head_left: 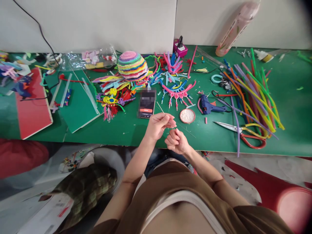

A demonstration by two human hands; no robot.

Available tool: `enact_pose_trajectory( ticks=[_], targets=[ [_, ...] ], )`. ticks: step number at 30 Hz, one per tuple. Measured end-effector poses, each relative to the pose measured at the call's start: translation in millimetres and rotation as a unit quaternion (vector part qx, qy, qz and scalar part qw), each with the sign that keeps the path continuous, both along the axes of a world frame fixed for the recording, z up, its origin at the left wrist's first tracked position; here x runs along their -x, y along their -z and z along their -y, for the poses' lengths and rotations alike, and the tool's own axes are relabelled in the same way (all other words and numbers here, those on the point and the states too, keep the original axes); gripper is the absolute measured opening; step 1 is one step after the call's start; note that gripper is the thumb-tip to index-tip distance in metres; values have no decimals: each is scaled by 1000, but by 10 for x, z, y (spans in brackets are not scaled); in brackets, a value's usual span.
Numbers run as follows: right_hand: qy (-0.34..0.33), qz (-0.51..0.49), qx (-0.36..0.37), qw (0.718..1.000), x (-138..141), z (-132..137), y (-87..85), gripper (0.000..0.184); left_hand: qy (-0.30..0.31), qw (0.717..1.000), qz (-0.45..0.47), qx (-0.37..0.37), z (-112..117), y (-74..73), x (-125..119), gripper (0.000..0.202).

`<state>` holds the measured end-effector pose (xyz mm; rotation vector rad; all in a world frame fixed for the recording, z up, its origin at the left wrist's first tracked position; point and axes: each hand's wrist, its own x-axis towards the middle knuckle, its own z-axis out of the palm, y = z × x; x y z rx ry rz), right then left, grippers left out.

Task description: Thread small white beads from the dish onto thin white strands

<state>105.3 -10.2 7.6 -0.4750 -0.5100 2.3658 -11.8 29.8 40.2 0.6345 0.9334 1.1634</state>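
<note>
By the green bench (117,131), the left hand (161,125) pinches narrowly; the right hand (177,141) curls tight, its contents hidden from me. A thin pale strand (160,107) pokes out beyond the left grip, otherwise covered.

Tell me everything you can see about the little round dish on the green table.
The dish is small, round and shallow, with a reddish rim; its material is unclear. Tiny white grains that look like beads cover its inside. It sits upright on the green table, beyond the right hand and left of the blue glue gun. Neither hand appears to touch it.
</note>
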Motion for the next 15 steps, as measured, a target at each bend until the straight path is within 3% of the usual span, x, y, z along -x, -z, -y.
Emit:
enact_pose_trajectory(
  ticks=[6, 10, 12, 15],
  targets=[
    [34, 50, 6, 998, 14, 1, -32, 68, -16, 1000, 5, 16, -6, 18, -32, 35],
    [52, 115, -62, 990, 26, 0, -9, 63, -56, 998, -38, 11, -7, -11, -34, 34],
    [106, 162, -124, 973, 34, -7, 31, 58, -83, 995, -55, -6, -1, -21, -38, 34],
    [205, 257, -208, 921, 31, -47, 90, 50, -122, 990, -66, -20, 24, -10, -72, 33]
  ],
)
